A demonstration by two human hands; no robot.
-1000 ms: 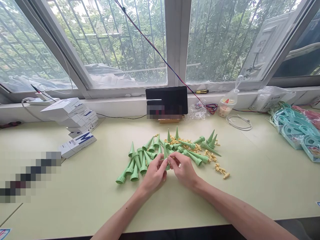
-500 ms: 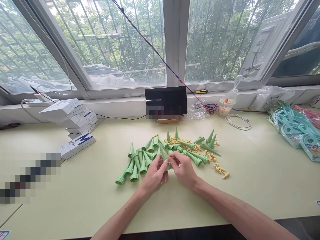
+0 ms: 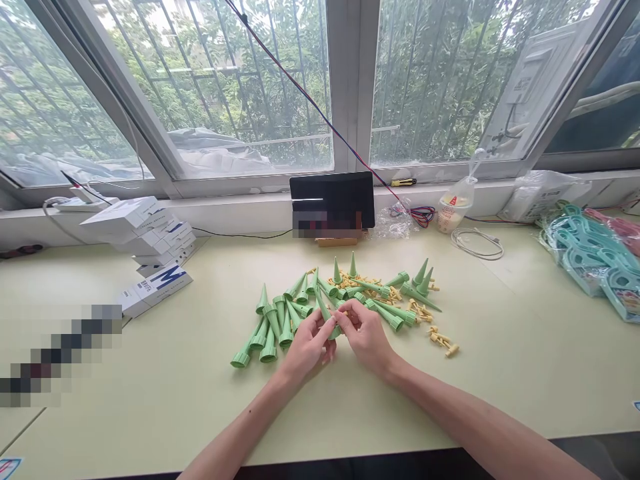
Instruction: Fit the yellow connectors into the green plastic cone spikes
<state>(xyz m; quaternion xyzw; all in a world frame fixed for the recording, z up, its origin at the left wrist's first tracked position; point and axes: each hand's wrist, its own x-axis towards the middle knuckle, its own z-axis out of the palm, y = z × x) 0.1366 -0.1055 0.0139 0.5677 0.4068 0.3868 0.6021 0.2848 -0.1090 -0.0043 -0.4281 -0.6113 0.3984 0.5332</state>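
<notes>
"Both hands appear in the head view: how do we find them?"

"Left hand (image 3: 306,345): closed, gripping one green spike (image 3: 323,305) near its wide base, with the tip tilted up and leaning left. Right hand (image 3: 369,337): thumb and forefinger drawn together at the spike's other side; whether they pinch a small part as well, we cannot tell."

"Where do we place this spike?"

"Between the two hands, at the near edge of a spread of loose spikes (image 3: 269,348) on the pale table (image 3: 380,420). We see some upright on their bases and others lying down. Yellow pegs (image 3: 453,350) lie among them and to their right."

"What do we note behind?"

"Dark screen (image 3: 333,197) beyond the spread; white boxes (image 3: 159,239), stacked, at left."
</notes>
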